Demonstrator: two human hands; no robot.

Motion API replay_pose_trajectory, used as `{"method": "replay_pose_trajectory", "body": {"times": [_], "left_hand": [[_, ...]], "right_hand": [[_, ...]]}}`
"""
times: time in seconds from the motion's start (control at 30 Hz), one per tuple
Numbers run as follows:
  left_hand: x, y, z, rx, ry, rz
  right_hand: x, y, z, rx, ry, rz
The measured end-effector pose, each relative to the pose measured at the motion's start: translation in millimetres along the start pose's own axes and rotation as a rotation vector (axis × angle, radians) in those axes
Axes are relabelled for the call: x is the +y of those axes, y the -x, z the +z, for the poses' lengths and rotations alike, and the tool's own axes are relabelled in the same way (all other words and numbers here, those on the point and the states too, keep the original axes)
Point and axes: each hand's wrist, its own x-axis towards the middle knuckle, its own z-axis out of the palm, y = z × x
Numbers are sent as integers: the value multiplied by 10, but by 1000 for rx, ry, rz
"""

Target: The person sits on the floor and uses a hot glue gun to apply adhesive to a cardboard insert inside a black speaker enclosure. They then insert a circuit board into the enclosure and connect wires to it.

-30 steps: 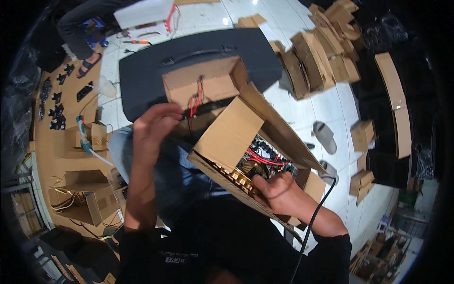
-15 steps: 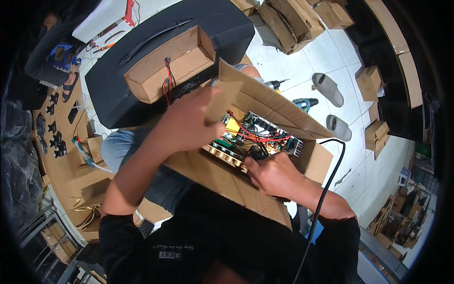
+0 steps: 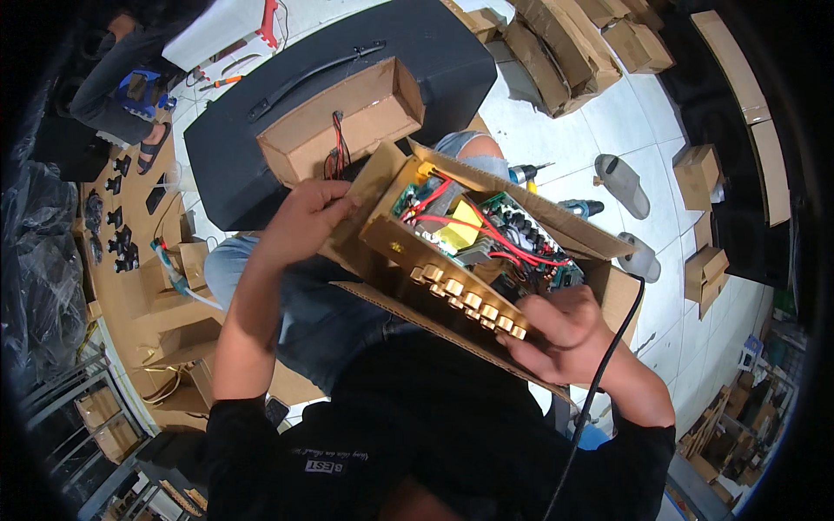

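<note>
An amplifier chassis (image 3: pixel 397 247) with a gold front panel, a row of gold knobs and bare circuit boards sits tilted in an open cardboard box (image 3: pixel 599 239) over my lap. Red wires and a yellow-wrapped part show on its boards. My left hand (image 3: pixel 308 221) is closed on the box's left end flap, beside the chassis. At the other end, my right hand (image 3: pixel 565 334) grips the chassis by its right corner, thumb near the last knobs. The fingers' undersides there are hidden.
A large black speaker cabinet (image 3: pixel 226 148) lies ahead, a small cardboard tray (image 3: pixel 287 152) with wires upon it. A black cable (image 3: pixel 599 373) runs past my right forearm. A drill (image 3: pixel 580 207), grey slippers (image 3: pixel 621 184) and boxes are on the tiles. Another person's leg (image 3: pixel 113 100) is far left.
The chassis has risen at its left end, its gold panel and knobs now showing above the box edge. My left hand has drawn left with the flap; my right hand has shifted right.
</note>
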Motion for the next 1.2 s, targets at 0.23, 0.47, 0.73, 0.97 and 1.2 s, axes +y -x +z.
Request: {"method": "replay_pose_trajectory", "body": {"times": [0.23,0.47,0.73,0.97,1.2], "left_hand": [[45,569,-296,239,84,44],[-90,1896,-1223,898,336,122],[406,2446,-2149,772,792,731],[2264,771,-1793,1420,1053,826],[3562,-1981,-1303,87,-780,506]], "right_hand": [[-358,60,-418,601,-457,168],[-284,342,-544,938,-269,231],[110,212,-376,706,-1,204],[362,424,133,552,-355,298],[432,351,397,573,-236,205]]}}
